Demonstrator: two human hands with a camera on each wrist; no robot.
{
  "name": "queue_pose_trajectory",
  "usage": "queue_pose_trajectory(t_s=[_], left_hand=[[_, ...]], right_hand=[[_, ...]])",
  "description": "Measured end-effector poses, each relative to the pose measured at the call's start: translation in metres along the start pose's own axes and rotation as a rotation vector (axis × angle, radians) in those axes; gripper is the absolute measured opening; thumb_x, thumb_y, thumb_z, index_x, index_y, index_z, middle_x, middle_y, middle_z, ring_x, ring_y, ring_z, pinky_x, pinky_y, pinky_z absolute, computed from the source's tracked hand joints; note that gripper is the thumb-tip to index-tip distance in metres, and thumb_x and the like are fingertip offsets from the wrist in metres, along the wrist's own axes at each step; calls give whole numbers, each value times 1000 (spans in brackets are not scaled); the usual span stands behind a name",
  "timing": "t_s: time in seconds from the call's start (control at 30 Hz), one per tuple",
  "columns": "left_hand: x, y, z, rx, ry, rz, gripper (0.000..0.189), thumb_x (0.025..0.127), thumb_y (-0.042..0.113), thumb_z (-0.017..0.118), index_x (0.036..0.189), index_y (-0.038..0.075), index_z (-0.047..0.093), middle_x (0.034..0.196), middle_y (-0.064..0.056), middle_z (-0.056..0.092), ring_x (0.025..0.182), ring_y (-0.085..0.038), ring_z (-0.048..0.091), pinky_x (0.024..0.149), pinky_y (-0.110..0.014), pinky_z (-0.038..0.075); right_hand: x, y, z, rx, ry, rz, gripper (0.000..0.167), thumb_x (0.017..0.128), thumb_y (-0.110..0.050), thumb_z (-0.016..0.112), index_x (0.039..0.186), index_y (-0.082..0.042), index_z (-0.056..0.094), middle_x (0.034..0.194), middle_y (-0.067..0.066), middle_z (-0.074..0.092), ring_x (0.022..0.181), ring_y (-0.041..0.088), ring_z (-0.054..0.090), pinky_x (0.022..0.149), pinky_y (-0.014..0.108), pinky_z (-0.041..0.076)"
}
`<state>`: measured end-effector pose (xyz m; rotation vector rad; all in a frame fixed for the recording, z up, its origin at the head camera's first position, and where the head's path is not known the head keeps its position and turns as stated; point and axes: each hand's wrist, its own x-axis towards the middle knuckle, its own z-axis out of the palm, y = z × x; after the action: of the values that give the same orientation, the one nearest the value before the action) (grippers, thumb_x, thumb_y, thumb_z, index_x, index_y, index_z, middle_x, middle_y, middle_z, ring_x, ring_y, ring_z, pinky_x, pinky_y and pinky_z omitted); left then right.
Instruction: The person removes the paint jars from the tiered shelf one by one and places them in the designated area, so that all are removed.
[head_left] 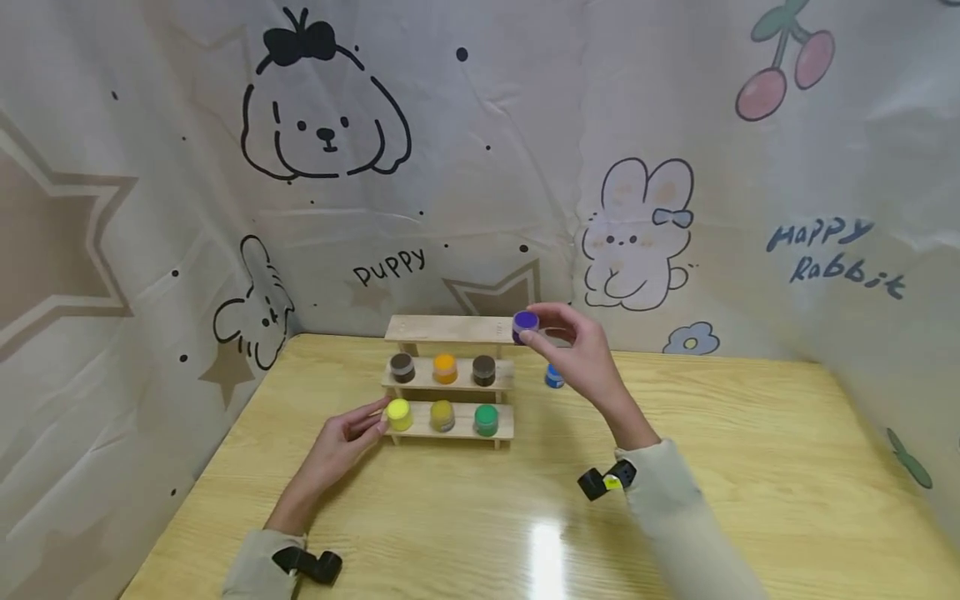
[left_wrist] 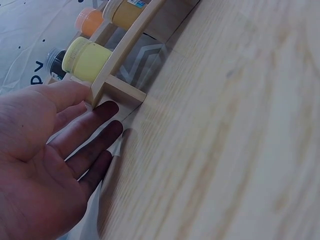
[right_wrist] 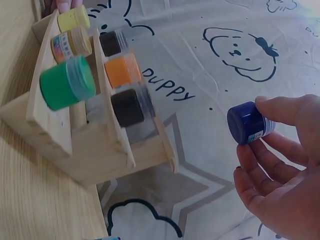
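My right hand (head_left: 583,354) pinches a dark blue-purple paint jar (head_left: 525,326) between thumb and fingers, at the right end of the rack's top tier. In the right wrist view that jar (right_wrist: 248,123) is tilted and apart from the rack. A small three-tier wooden rack (head_left: 450,329) stands on the table. My left hand (head_left: 337,446) touches the left end of its lowest tier, thumb at the edge and the other fingers fairly straight. On that tier stand a yellow jar (head_left: 399,414), an ochre jar (head_left: 442,415) and a green jar (head_left: 486,420).
The middle tier carries a dark jar (head_left: 402,367), an orange jar (head_left: 445,368) and another dark jar (head_left: 483,370). A blue jar (head_left: 554,377) stands on the table right of the rack, partly behind my right hand. A printed cloth (head_left: 480,192) hangs behind the wooden table (head_left: 450,525).
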<state>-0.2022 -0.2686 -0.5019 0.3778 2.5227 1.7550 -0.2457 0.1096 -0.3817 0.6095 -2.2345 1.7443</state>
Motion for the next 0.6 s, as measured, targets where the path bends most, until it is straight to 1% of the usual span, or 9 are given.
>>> queue_pose_trajectory(t_s=[0.1, 0.23, 0.43, 0.53, 0.6], left_hand=[[-1, -1, -3, -2, 4, -6, 49, 104, 18, 65, 147, -1, 54, 150, -17, 53, 128, -35, 58, 96, -16, 47], [1, -1, -1, -2, 1, 0, 48, 103, 17, 65, 147, 0, 54, 149, -17, 53, 128, -35, 59, 95, -16, 47], [1, -3, 2, 4, -7, -12, 48, 103, 17, 65, 147, 0, 54, 149, -16, 54, 128, -32, 59, 96, -16, 47], [1, -2, 1, 1, 4, -12, 48, 103, 18, 66, 147, 1, 55, 148, -16, 54, 127, -31, 60, 95, -16, 48], [1, -2, 1, -6, 8, -3, 48, 103, 17, 66, 146, 0, 55, 148, -16, 55, 126, -31, 60, 94, -16, 48]], right_hand=[[-2, 5, -2, -20, 1, 2, 35, 95, -11, 76, 127, -1, 67, 119, 14, 69, 111, 26, 64, 103, 46, 50], [-10, 10, -11, -50, 21, 15, 34, 96, -14, 76, 126, -3, 68, 119, 13, 69, 111, 24, 63, 102, 46, 50], [-21, 16, -29, -68, 73, 32, 34, 96, -14, 75, 127, -3, 68, 121, 13, 69, 110, 19, 63, 100, 31, 51], [-25, 19, -38, -60, 93, 35, 34, 97, -13, 75, 128, -1, 67, 121, 14, 68, 110, 17, 63, 100, 29, 51], [-29, 22, -45, -73, 104, 46, 35, 96, -14, 75, 128, -1, 67, 121, 14, 68, 109, 15, 63, 101, 31, 51]])
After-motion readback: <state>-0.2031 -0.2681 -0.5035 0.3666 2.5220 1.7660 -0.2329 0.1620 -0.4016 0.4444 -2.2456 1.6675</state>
